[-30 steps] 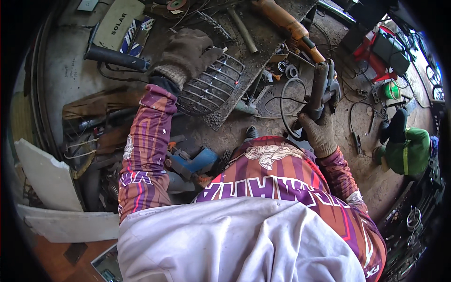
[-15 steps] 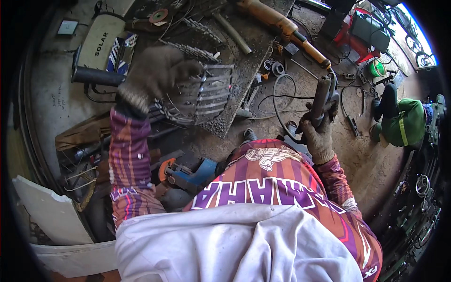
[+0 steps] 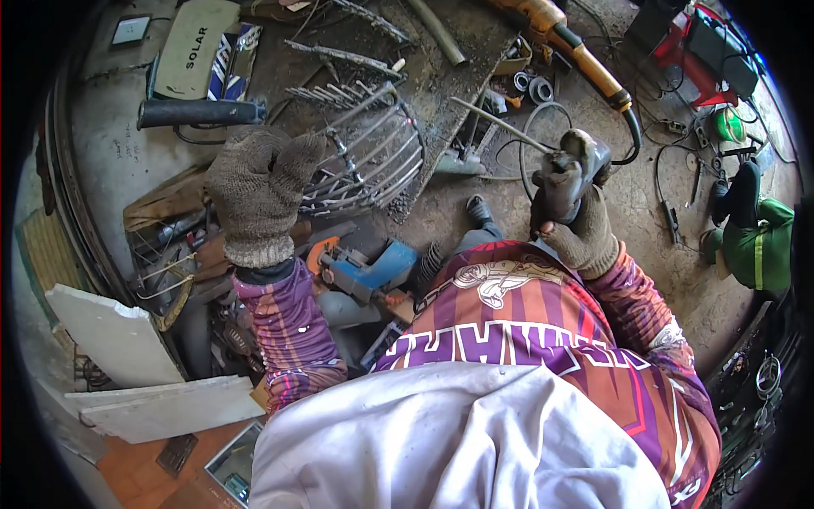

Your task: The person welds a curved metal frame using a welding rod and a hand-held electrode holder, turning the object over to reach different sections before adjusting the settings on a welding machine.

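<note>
One barred cage (image 3: 348, 159) tops the gritty bench (image 3: 443, 92).

Upper left of the frame there's a beige panel (image 3: 188, 75), a blue-and-white packet (image 3: 219, 75) tucked right beside it and a fat dark tube (image 3: 199, 114) just below. White plate (image 3: 131, 30) up by the corner too. Lower left's got a chipped white board (image 3: 110, 331) and a silver-edged panel (image 3: 233, 462), partly hidden. Left of bottom centre, some blue tool (image 3: 383, 270), can't tell what kind. Upper right: red machine (image 3: 691, 64), bright green spool (image 3: 729, 125) below it, and someone in a green top (image 3: 763, 246) at the right edge.
</note>
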Motion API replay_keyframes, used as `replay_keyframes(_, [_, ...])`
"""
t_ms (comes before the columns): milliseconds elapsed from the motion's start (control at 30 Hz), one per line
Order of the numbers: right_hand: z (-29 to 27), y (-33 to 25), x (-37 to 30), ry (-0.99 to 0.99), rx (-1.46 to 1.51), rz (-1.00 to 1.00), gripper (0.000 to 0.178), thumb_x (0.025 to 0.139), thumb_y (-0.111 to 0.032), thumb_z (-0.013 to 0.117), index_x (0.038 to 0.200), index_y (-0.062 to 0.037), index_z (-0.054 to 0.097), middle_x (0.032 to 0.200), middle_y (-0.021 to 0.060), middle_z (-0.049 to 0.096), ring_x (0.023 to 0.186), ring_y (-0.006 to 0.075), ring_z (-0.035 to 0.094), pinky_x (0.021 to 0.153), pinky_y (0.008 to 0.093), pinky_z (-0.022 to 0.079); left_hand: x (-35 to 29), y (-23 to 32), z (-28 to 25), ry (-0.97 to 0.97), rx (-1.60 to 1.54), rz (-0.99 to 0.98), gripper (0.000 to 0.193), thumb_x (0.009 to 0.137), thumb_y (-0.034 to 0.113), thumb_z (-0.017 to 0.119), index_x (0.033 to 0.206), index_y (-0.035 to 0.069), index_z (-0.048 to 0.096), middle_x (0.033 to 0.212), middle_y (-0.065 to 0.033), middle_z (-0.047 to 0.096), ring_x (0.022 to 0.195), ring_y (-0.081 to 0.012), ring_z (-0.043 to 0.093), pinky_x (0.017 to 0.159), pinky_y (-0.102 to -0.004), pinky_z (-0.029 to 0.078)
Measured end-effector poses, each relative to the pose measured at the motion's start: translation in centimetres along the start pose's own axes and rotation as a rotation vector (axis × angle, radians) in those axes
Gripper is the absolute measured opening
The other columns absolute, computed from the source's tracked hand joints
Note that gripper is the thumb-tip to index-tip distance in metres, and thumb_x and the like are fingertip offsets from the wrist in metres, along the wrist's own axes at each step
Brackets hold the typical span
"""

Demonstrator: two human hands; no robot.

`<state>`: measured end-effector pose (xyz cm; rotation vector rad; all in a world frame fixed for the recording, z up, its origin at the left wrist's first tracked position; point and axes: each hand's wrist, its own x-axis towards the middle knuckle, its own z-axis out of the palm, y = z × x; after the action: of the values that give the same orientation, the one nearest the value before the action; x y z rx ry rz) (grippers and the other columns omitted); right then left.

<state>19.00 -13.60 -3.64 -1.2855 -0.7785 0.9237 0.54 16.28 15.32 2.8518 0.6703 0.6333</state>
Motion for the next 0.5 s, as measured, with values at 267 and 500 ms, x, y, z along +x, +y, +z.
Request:
replay_keyframes(267, [1.2,0.8,-0.2,-0.105,-0.051,-0.017,0.049,0.083,-0.022,0.077,0.119,-0.0016,0.050,0.090,0.0053,0.062,0.081,0.0147,0.060,0.073,0.0292,0.049,0.0,1.7,0.7,0.044,0.077,0.039,0.042,0.077,0.043,0.082,0.068,0.005,0.066,0.065,-0.0095,0.061,0.060,-0.0286,0.060,0.057,-0.0384,0.048])
replay_keyframes(500, [1.9,0.9,-0.5,-0.083,-0.129,0.021,0.061,0.083,-0.011,0.074,0.134,-0.0027,0.042,0.096,0.0065,0.063,0.085,0.0158,0.063,0.078,0.0321,0.052,0.6,2.4,0.9,-0.001,0.082,0.029,0.042,0.077,0.043,0.082,0.069,0.004,0.068,0.066,-0.0093,0.062,0.061,-0.0281,0.061,0.060,-0.0388,0.049])
